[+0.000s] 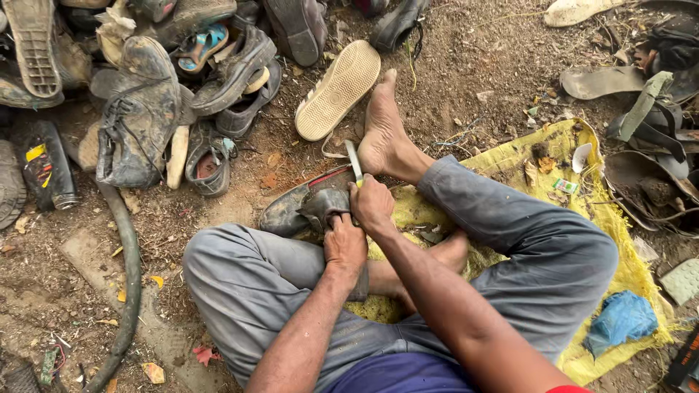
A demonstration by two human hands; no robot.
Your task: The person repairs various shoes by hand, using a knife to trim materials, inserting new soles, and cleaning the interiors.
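Observation:
I sit on the ground with a worn dark shoe (298, 207) lying in front of my legs. My left hand (344, 246) grips the shoe's upper near its heel. My right hand (373, 206) is closed on the handle of a knife whose pale blade (354, 161) points away from me, next to the shoe's edge. My bare right foot (384, 127) rests on the dirt just beyond the shoe. My other foot (448, 251) is tucked under my legs.
A heap of old shoes and soles (153, 80) fills the far left. A pale sole (338, 89) lies beside my foot. I sit on a yellow sack (626, 255) holding a blue bag (620, 320). Straps and sandals (648, 109) sit far right; a black hose (131, 276) curves left.

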